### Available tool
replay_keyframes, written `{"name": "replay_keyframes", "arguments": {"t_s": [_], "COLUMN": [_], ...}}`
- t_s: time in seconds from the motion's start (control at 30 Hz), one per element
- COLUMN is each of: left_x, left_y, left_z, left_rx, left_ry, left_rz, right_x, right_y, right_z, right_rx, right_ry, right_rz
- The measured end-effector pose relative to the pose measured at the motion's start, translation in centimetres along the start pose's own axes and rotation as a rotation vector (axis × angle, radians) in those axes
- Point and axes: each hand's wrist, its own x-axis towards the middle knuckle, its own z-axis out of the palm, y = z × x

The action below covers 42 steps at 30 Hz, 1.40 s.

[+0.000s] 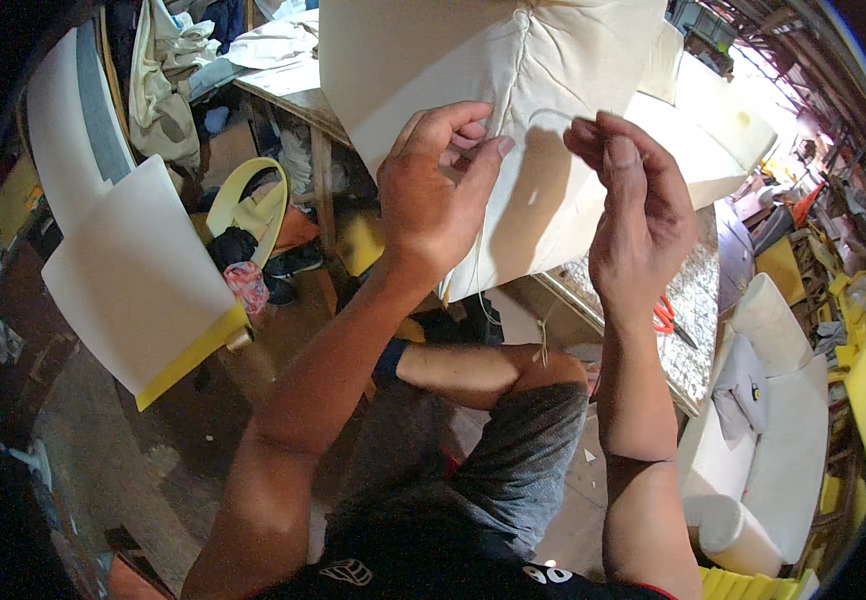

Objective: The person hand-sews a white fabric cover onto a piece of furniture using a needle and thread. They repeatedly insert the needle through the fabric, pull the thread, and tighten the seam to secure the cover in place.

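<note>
Cream, white, yellow and grey

The upholstered piece (408, 60) is plain cream. Left of it, a white panel (143, 270) carries a yellow edge (196, 355); to its lower right are orange-red-handled scissors (665, 316) and an off-white sofa (791, 430); below it, grey shorts (523, 460).

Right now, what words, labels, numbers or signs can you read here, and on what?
Black shirt: white numerals, which I won't copy out, and a white leaf-like emblem.
Grey item on the white sofa: a yellow-and-dark mark, too small to read.
I can read no others.
</note>
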Motion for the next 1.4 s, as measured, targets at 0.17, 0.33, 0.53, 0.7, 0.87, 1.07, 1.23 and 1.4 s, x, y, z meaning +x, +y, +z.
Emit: {"name": "replay_keyframes", "arguments": {"t_s": [0.17,0.33,0.53,0.7,0.87,1.07,1.23,1.4], "left_x": [-0.5,-0.4,-0.4,-0.4,-0.3,-0.3,-0.4,-0.2], "left_y": [-0.7,-1.0,-0.9,-0.6,-0.5,-0.3,-0.4,-0.6], "left_z": [0.2,0.2,0.0,-0.3,-0.5,-0.5,-0.5,-0.4], "left_rx": [-0.011,0.006,-0.008,0.000,0.007,0.013,-0.005,0.009], "left_ry": [0.061,0.091,0.092,0.074,0.052,0.041,0.041,0.027], "left_rz": [0.050,0.178,0.186,0.170,0.158,0.150,0.153,0.159], "right_x": [2.0,2.5,2.4,2.6,2.5,2.6,2.7,3.1], "right_y": [1.5,1.7,1.9,1.9,1.6,1.9,1.7,2.0], "right_z": [1.0,0.7,0.4,0.4,0.0,-0.1,0.0,0.8], "right_rx": [0.003,-0.022,-0.079,-0.068,-0.182,-0.172,-0.241,-0.290], "right_ry": [-0.113,-0.172,-0.194,-0.202,-0.264,-0.272,-0.258,-0.160], "right_rz": [-0.129,-0.148,-0.140,-0.137,-0.139,-0.159,-0.225,-0.265]}}
